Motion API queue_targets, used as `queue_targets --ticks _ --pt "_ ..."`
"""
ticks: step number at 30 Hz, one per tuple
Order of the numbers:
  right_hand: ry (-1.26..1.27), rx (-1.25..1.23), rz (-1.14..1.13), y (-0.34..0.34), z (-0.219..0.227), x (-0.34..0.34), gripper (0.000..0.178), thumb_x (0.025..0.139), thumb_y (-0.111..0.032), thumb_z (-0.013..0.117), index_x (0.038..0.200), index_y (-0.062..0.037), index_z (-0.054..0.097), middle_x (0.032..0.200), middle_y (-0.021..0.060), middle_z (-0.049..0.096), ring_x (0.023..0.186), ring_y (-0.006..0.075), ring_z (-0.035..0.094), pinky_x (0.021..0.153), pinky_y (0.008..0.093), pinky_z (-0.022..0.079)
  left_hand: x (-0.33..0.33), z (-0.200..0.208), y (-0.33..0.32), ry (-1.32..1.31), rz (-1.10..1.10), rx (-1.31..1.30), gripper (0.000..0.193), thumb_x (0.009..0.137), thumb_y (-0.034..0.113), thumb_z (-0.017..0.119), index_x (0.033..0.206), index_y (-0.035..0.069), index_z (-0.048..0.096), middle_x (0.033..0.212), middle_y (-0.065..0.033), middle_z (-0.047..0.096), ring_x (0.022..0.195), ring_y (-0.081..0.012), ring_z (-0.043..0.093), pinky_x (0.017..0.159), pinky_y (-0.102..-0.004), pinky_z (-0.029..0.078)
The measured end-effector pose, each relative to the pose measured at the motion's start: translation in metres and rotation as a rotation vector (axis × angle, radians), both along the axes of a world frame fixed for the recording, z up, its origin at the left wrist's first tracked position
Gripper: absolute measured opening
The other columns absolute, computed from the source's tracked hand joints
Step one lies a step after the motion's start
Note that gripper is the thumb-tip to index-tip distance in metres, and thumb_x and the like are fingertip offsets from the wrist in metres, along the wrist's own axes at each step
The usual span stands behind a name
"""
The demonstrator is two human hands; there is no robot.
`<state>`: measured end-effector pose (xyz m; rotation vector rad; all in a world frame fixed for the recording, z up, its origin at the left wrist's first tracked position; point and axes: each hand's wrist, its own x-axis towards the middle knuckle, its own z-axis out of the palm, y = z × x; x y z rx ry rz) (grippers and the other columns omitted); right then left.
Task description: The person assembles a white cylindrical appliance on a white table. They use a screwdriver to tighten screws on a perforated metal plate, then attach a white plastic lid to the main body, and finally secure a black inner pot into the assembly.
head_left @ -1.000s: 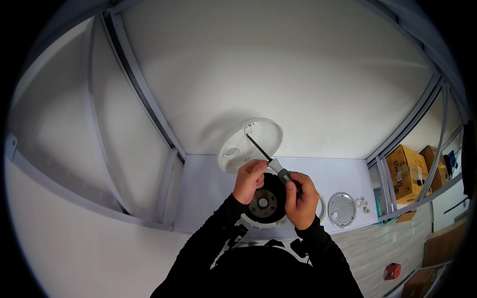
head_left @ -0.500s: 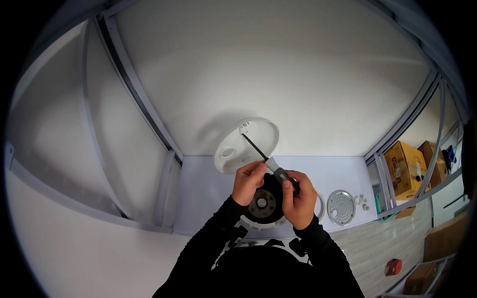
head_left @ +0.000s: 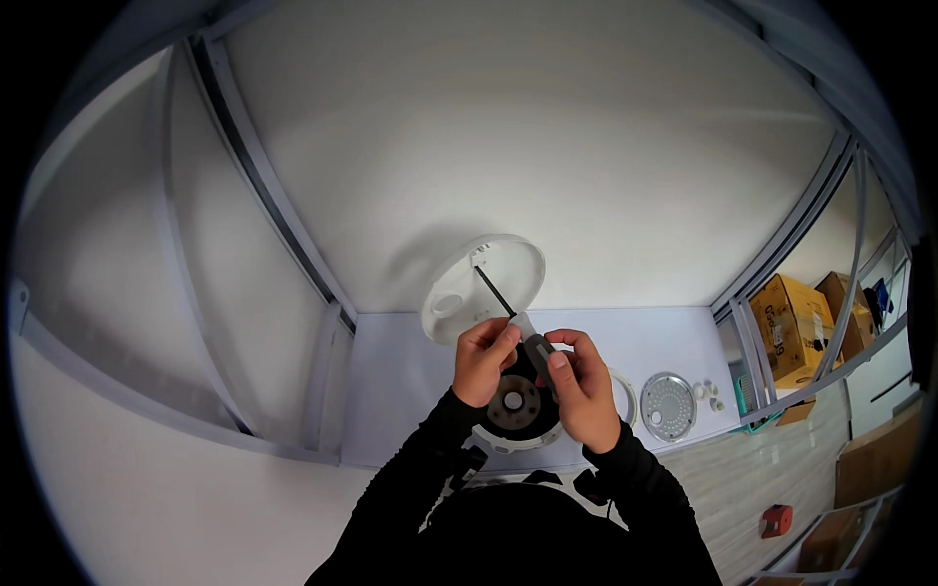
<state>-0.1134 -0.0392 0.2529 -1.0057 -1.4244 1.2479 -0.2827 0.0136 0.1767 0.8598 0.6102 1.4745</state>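
Screwdriver (head_left: pixel 494 290) sits in my right hand (head_left: pixel 584 393), fingers round the handle (head_left: pixel 538 354), left hand (head_left: pixel 479 366) pinching its front end, tip by the inside of the white lid (head_left: pixel 518 278), so from here I'd guess screw work, wanting steady pressure next.

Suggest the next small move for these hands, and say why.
Perhaps press the screwdriver gently to check that its tip is seated. The right hand grips its handle, the left hand is at the handle's front end, and the tip appears to meet the inside of the tilted white lid, but whether it is seated cannot be seen.
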Motion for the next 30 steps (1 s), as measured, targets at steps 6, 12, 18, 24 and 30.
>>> queue_targets --ticks 6,12,18,24,30 --pt "-0.495 0.673 -0.243 -0.005 0.002 -0.012 0.031 0.087 -0.007 0.073 0.117 -0.004 0.068 0.09 0.013 0.066 0.074 0.0275 0.065 0.064 0.0359 0.054 -0.006 0.008 -0.007 0.067 -0.084 -0.007 0.036 0.105 0.024 0.062 0.129 -0.002 0.067 0.077 0.0067 0.055 0.064 -0.0032 0.044 0.059 -0.0228 0.035" --pt "-0.647 0.928 -0.242 -0.001 0.006 -0.006 0.043 0.076 0.002 0.078 0.118 -0.0041 0.068 0.107 0.0153 0.061 0.088 0.0328 0.065 0.069 0.0386 0.054 -0.005 0.012 -0.01 0.045 -0.114 -0.007 0.036 0.106 0.026 0.061 0.124 -0.004 0.067 0.075 0.0082 0.05 0.065 -0.0032 0.042 0.06 -0.0227 0.035" --pt "-0.491 0.758 -0.213 -0.007 0.005 -0.014 0.043 0.083 -0.008 0.079 0.123 0.0001 0.064 0.11 0.0189 0.063 0.09 0.0357 0.066 0.071 0.0407 0.056 -0.008 0.002 -0.009 -0.006 -0.193 -0.017 0.034 0.106 0.028 0.061 0.118 -0.003 0.068 0.083 0.0035 0.058 0.071 -0.0052 0.05 0.069 -0.0244 0.046" --pt "-0.361 0.421 -0.237 -0.011 -0.004 -0.009 0.036 0.09 -0.016 0.076 0.118 0.0018 0.061 0.105 0.0214 0.07 0.085 0.0372 0.069 0.075 0.0412 0.057 -0.004 0.004 -0.011 -0.087 -0.216 -0.069 0.034 0.106 0.029 0.061 0.118 -0.001 0.067 0.094 0.0004 0.064 0.079 -0.008 0.057 0.079 -0.0266 0.05" --pt "-0.456 0.839 -0.294 -0.006 -0.007 -0.01 0.036 0.081 -0.001 0.078 0.114 -0.0025 0.064 0.117 0.0189 0.067 0.096 0.0372 0.066 0.079 0.0407 0.056 -0.007 -0.018 -0.002 -0.233 -0.323 -0.026 0.029 0.106 0.03 0.061 0.111 0.001 0.067 0.095 0.0012 0.064 0.078 -0.0083 0.057 0.077 -0.0265 0.05"
